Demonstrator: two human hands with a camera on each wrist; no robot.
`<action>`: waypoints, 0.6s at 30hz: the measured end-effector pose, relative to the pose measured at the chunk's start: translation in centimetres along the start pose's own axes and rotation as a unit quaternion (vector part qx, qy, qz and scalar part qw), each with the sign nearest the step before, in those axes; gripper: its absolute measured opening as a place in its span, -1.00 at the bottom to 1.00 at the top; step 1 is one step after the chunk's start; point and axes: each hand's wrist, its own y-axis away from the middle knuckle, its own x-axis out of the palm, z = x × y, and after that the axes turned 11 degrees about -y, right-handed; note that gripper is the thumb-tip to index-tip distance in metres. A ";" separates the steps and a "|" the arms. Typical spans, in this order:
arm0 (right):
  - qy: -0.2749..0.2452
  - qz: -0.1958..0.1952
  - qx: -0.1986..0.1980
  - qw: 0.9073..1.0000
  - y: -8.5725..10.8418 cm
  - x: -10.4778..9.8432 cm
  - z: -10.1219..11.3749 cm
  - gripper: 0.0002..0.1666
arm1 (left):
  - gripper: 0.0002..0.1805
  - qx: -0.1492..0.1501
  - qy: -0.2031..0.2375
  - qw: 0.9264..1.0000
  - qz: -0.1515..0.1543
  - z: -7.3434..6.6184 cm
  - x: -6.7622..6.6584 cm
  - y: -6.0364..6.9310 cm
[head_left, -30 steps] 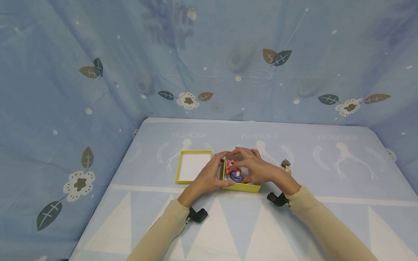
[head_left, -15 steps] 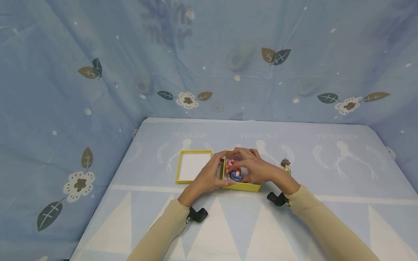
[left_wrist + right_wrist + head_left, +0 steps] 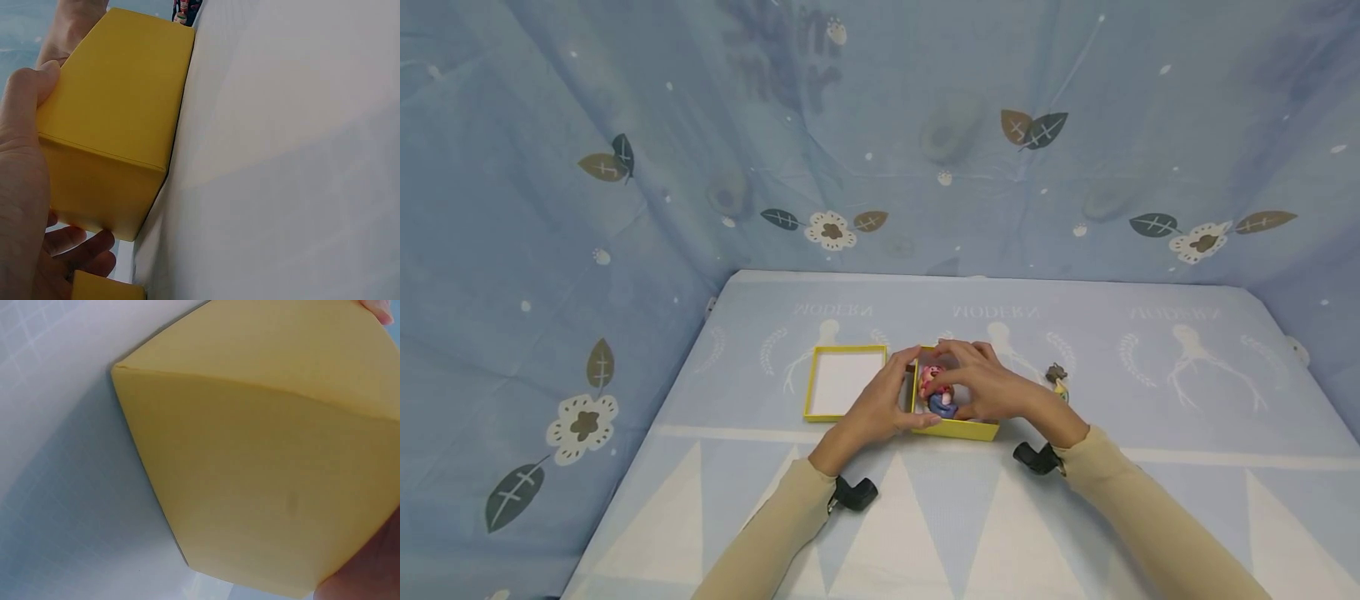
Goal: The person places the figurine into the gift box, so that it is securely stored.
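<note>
A yellow box [image 3: 961,429] with raised walls stands on the table. My left hand [image 3: 876,404] grips its left side, thumb over the near wall and fingers along the left wall. In the left wrist view the box [image 3: 119,94] hides part of those fingers. Inside the box is a small figurine [image 3: 942,405] with a pink top and a blue lower part. My right hand [image 3: 988,387] reaches in over the right wall and holds the figurine between thumb and index finger. Its other fingers are partly hidden. The right wrist view shows mostly outer box walls [image 3: 262,469].
A shallow yellow lid [image 3: 807,392] with a white inside lies left of the box. Right of my right wrist is another small figurine [image 3: 1057,379], brown on top and yellow below. A blue patterned cloth [image 3: 880,150] hangs behind the table.
</note>
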 end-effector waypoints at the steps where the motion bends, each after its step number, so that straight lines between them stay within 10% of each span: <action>1: 0.001 0.000 0.000 1.000 0.0 0.0 0.0 -0.43 | 0.16 0.000 0.002 1.000 0.000 0.0 0.0 0.0; 18: 0.008 -0.005 -0.010 1.000 0.0 0.2 -0.1 -0.47 | 0.15 -0.003 0.005 1.000 -0.003 0.0 0.2 -0.1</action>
